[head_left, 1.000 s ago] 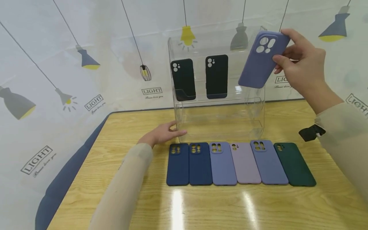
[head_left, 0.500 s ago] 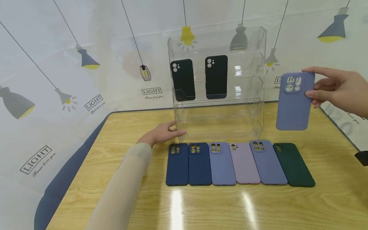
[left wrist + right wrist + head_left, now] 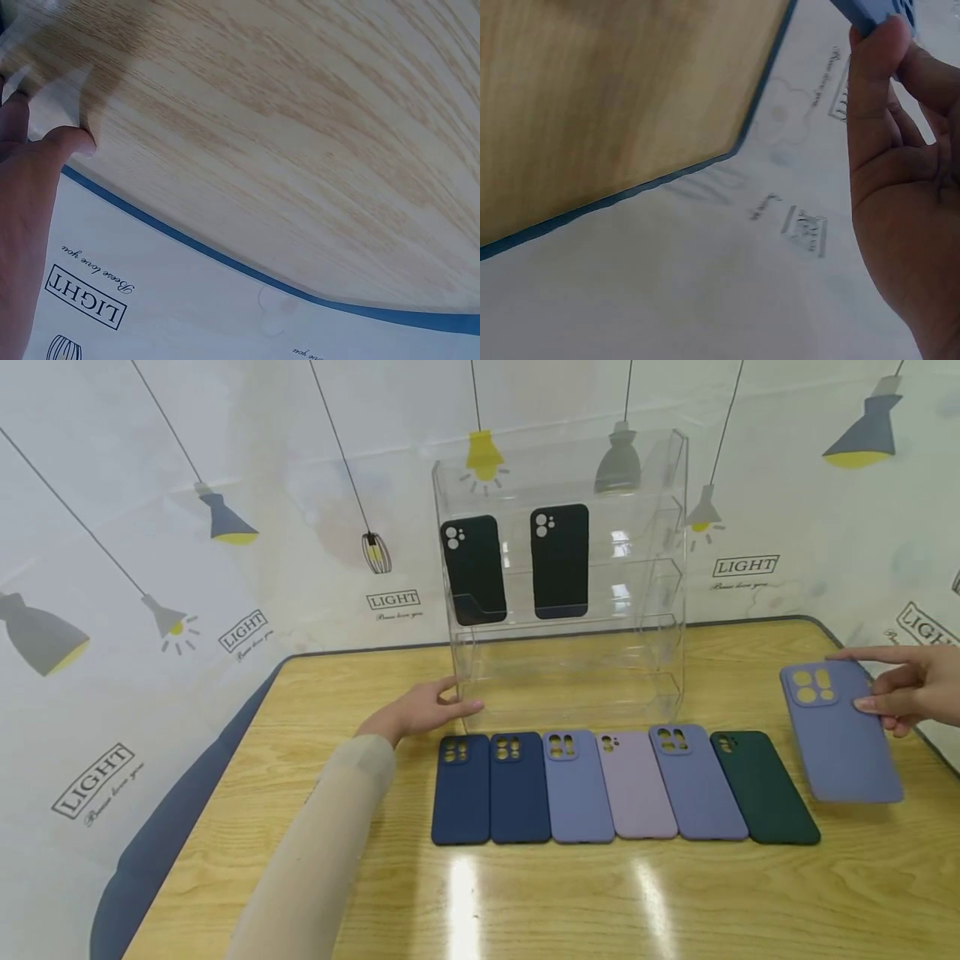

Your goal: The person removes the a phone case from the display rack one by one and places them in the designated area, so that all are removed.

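At the right end of a row of phone cases, my right hand (image 3: 915,689) pinches a lavender phone case (image 3: 843,752) by its upper right edge, thumb on the face. The case leans, its bottom edge low by the table; contact cannot be told. Only a corner of that case (image 3: 870,11) shows in the right wrist view. My left hand (image 3: 412,708) holds the lower left side of a clear display stand (image 3: 562,689), thumb in front, the other fingers partly hidden. Two dark phone cases (image 3: 476,568) (image 3: 560,560) stand in the stand's upper tiers.
In front of the stand lie two navy cases (image 3: 461,797) (image 3: 521,797), a lavender case (image 3: 581,797), a pink case (image 3: 639,793), another lavender case (image 3: 701,793) and a dark green case (image 3: 772,793), side by side. Behind the wooden table (image 3: 337,893) hangs a lamp-patterned wall covering (image 3: 300,485).
My right hand has carried the lavender phone case from in front of the stand's upper right, rightward and down to beside the green case. My left hand has stayed at the stand.
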Demonstrator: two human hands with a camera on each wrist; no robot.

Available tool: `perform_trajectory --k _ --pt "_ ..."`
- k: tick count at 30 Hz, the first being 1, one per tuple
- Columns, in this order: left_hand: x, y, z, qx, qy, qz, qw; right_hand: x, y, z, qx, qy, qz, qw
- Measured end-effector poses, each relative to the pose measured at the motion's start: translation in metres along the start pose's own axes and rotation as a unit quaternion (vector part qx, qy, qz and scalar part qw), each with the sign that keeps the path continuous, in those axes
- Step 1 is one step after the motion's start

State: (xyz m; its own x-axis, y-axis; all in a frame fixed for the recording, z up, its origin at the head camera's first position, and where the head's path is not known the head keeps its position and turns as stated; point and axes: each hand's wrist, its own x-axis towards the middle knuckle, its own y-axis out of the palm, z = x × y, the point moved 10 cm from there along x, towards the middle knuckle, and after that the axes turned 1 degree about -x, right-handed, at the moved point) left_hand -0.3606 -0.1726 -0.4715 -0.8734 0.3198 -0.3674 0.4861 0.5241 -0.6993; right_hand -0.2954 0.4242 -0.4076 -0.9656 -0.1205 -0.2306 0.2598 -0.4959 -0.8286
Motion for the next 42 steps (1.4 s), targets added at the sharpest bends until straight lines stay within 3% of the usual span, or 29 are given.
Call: perform_trajectory --k 8,15,23,42 --pt "-0.002 0.000 0.001 -0.003 -0.008 -0.002 1.0000 0.000 0.025 -0.036 0.017 0.018 0.018 1.000" --pt "-0.001 0.001 0.001 -0.001 -0.005 -0.002 1.0000 -0.002 0.044 -0.052 0.044 0.021 0.041 0.998" --pt "-0.001 0.002 0.000 0.000 -0.005 -0.002 1.0000 -0.004 0.059 -0.049 0.062 0.039 0.091 0.993" --pt "0.001 0.001 0.004 0.003 -0.005 -0.010 0.9999 0.002 0.068 -0.050 0.040 0.041 0.104 0.993"
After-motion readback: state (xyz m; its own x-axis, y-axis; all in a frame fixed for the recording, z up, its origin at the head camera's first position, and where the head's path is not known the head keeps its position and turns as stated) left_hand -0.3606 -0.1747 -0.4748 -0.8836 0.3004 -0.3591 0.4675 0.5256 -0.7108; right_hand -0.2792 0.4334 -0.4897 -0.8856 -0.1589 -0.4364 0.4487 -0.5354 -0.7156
